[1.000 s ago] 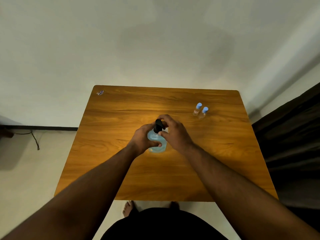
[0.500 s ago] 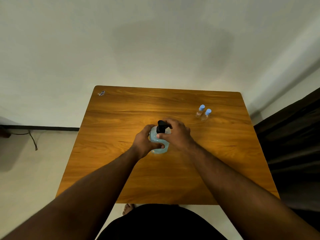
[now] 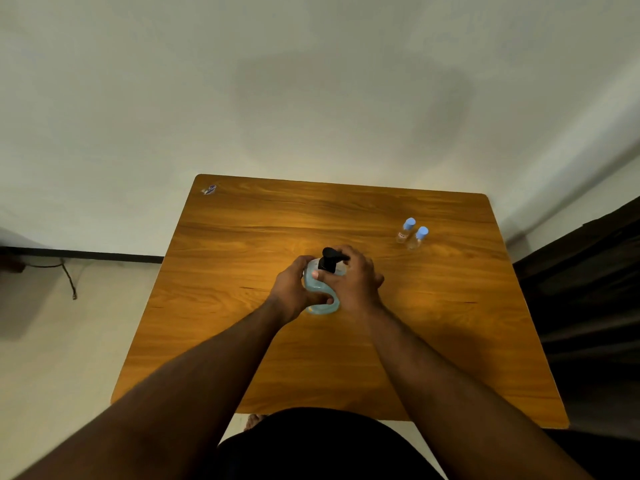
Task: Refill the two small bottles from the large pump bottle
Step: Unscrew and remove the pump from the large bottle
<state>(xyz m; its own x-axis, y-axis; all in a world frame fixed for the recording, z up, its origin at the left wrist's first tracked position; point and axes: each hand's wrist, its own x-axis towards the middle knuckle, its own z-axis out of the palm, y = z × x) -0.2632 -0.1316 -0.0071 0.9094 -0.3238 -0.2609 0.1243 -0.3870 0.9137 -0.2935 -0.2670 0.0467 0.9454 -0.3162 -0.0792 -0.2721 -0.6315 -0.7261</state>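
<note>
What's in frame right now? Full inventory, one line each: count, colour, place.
large pump bottle: 1, pale blue with a black pump head, upright at the table's middle, held by both hands
small bottles: 2, clear with light blue caps on, upright side by side at the far right of the table
table: 1, orange-brown wood grain, against the wall
sticker or scrap: 1, white and blue, far left corner of the table; too small to identify
cable: 1, black, on the floor by the wall, left of the table
left hand: 1, grips the bottle's body
right hand: 1, wrapped round the bottle's neck just below the pump head
</note>
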